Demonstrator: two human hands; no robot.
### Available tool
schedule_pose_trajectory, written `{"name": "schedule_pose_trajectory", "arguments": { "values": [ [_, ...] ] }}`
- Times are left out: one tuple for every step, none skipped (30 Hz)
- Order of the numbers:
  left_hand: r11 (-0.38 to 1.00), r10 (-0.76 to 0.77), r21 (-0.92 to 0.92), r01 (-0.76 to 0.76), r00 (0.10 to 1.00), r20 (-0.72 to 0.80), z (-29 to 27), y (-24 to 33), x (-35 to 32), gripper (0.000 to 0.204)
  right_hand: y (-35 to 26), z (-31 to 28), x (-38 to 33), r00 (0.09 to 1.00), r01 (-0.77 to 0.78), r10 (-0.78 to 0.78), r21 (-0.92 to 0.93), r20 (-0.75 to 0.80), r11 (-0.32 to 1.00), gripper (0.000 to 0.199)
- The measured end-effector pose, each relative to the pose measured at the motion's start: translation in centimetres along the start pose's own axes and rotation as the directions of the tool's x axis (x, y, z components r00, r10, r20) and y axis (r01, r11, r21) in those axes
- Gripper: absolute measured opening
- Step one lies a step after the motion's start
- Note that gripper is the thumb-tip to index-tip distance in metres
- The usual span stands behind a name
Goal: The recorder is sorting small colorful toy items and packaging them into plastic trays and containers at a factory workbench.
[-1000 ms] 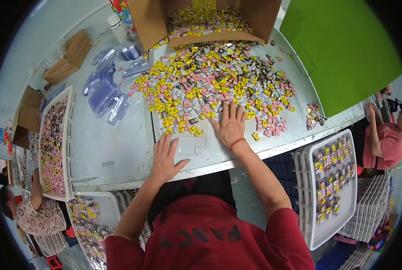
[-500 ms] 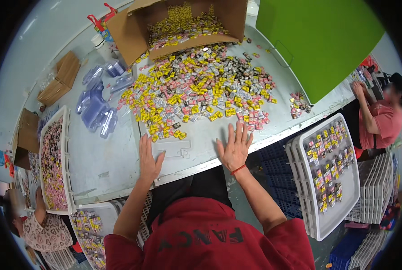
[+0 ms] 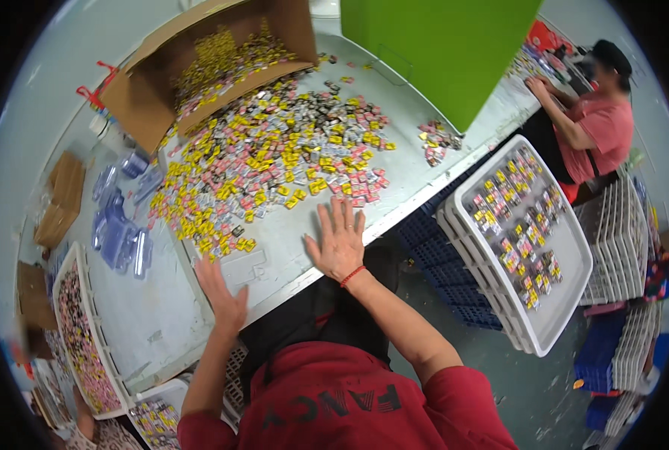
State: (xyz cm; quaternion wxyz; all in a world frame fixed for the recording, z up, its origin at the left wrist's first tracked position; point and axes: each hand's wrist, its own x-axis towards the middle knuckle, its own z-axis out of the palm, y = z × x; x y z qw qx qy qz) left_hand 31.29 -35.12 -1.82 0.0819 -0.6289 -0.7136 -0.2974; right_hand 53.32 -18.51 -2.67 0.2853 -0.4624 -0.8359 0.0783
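My left hand [image 3: 223, 296] lies at the near edge of the table [image 3: 162, 300], fingers outstretched and holding nothing. Beside its fingertips is a transparent plastic blister tray [image 3: 243, 268]. With fingers spread, my right hand [image 3: 337, 246] rests palm down on the tabletop, a red band around its wrist. Just past both hands spreads a wide heap of small yellow, pink, grey and black square pieces [image 3: 267, 161]. Its nearest pieces are close to the fingertips of my right hand. The heap runs back to a tipped cardboard box [image 3: 136, 105] full of the same pieces.
Transparent plastic shells [image 3: 117, 232] lie on the left. White crates of pieces [image 3: 87, 337] stand below them. A green panel [image 3: 439, 52] borders the far right. Stacked white trays [image 3: 567, 300] with filled packs stand beside the table's right edge, near a co-worker [image 3: 600, 127].
The view has turned right, so the table and box appear shifted left. Both hands remain open by the heap's near edge, with little other movement.
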Motion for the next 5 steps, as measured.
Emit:
{"name": "schedule_pose_trajectory", "arguments": {
  "values": [
    [0.999, 0.035, -0.019, -0.035, 0.999, 0.014, 0.5, 1.9, 0.7, 0.074, 0.4, -0.3, -0.1, 1.0, -0.012, 0.012, 0.004, 0.002, 1.0, 0.067],
    [0.986, 0.135, -0.098, -0.135, 0.991, -0.005, 0.8, 4.4, 2.0, 0.076, 0.8, 0.4, -0.4, 0.999, -0.01, 0.011, 0.029, -0.033, 1.0, 0.066],
    [0.955, 0.231, -0.182, -0.233, 0.972, -0.03, 1.6, 6.5, 2.9, 0.077, 0.5, 0.4, -0.3, 1.0, -0.025, 0.023, 0.071, 0.021, 0.997, 0.066],
    [0.946, 0.253, -0.2, -0.257, 0.966, -0.046, 2.6, 8.2, 3.0, 0.076, 0.9, 1.6, -0.5, 1.0, -0.001, 0.0, 0.06, 0.016, 0.998, 0.069],
    [0.926, 0.3, -0.224, -0.303, 0.953, -0.049, 3.5, 10.3, 3.5, 0.076, 1.1, 2.2, -0.6, 0.999, -0.002, 0.0, 0.045, 0.037, 0.999, 0.074]
  ]
}}
